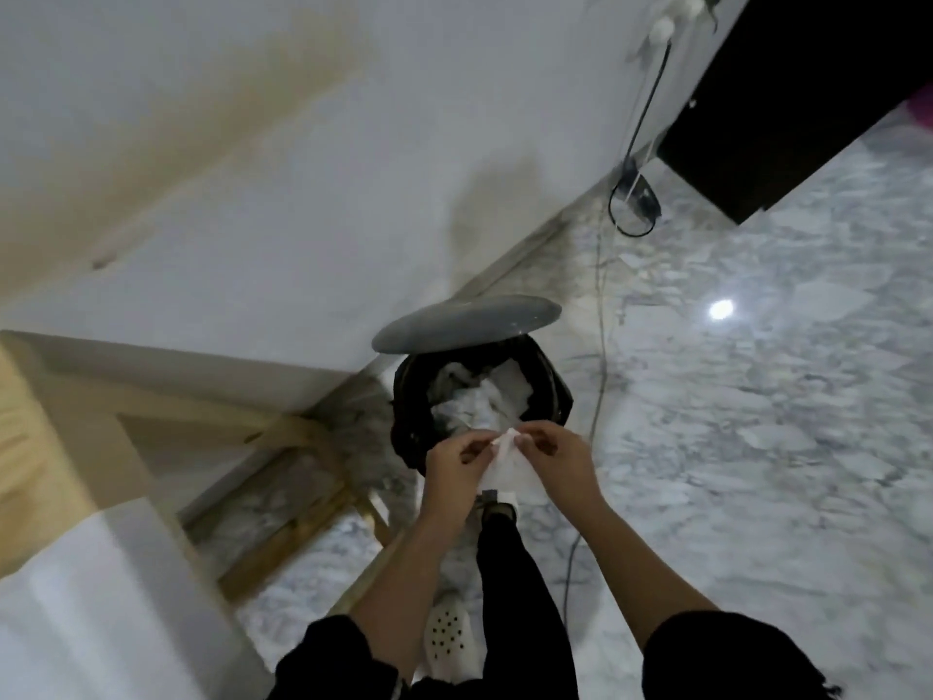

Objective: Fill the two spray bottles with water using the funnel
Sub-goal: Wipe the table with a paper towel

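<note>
Two hands are pinched onto one crumpled white paper tissue (pixel 510 469), the left hand (pixel 457 459) and the right hand (pixel 553 454) meeting at its top edge. Just beyond them a black lined bin (pixel 409 421) is seen open, its round grey lid (pixel 467 323) raised. Neither spray bottles nor funnel are shown, so filling cannot be judged; wiping up is suggested.

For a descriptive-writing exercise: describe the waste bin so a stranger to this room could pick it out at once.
Follow the white wall down to the marbled floor. The waste bin stands at that edge, right of the wooden frame. Only it has a raised grey lid and a black liner holding crumpled paper.
</note>
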{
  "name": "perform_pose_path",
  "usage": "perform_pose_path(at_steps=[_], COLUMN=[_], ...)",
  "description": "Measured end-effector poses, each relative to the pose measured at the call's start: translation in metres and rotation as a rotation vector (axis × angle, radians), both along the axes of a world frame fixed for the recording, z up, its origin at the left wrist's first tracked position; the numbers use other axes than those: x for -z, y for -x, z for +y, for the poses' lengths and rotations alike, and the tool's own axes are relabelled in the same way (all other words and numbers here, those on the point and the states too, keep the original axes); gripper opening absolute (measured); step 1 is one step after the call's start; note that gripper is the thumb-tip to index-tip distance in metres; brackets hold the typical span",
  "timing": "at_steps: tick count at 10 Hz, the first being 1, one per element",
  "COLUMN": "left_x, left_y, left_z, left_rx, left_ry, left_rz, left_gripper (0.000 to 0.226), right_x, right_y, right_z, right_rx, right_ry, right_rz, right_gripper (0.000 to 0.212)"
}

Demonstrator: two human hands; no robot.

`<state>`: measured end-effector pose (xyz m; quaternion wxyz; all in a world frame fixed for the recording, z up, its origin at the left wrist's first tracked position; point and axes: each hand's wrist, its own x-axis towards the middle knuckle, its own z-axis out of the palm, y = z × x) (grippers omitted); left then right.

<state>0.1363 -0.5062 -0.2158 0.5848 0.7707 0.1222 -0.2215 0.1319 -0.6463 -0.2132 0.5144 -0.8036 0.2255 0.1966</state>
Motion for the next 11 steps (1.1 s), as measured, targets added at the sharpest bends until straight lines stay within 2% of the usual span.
perform_pose_path(at_steps=[1,3,4,5,7,9,10,11], left_x=[0.038,0.111,0.124,0.124,0.078,-0.019,-0.086,-0.124], left_y=[-0.017,-0.050,-0.057,-0.061,-0.046,-0.033,-0.020,-0.009], left_z=[0.005,0.010,0.005,0.005,0.018,0.025,0.027,0.032], left_rx=[-0.047,-0.106,-0.123,-0.080,-0.007,0.025,0.074,0.125], left_ry=[-0.005,-0.074,-0.078,-0.131,-0.226,-0.307,-0.306,-0.343], left_rz=[0.048,0.008,-0.004,0.010,0.055,0.034,-0.035,-0.122], left_gripper=[0.020,0.017,0.020,0.027,0.034,0.037,0.041,0.041], right_x=[0.036,0.105,0.115,0.117,0.063,-0.039,-0.097,-0.138], right_y=[-0.014,-0.048,-0.057,-0.063,-0.042,-0.017,0.001,0.013], right_z=[0.003,0.013,0.015,0.016,0.011,0.012,0.015,0.018], right_rx=[-0.013,-0.023,-0.035,-0.092,-0.124,-0.079,-0.042,-0.070], right_ry=[0.008,0.050,0.068,0.105,0.196,0.162,0.138,0.171], right_rz=[0.030,0.020,0.009,0.044,0.034,-0.006,-0.026,-0.093], right_gripper=[0.019,0.021,0.024,0.036,0.037,0.037,0.034,0.028])
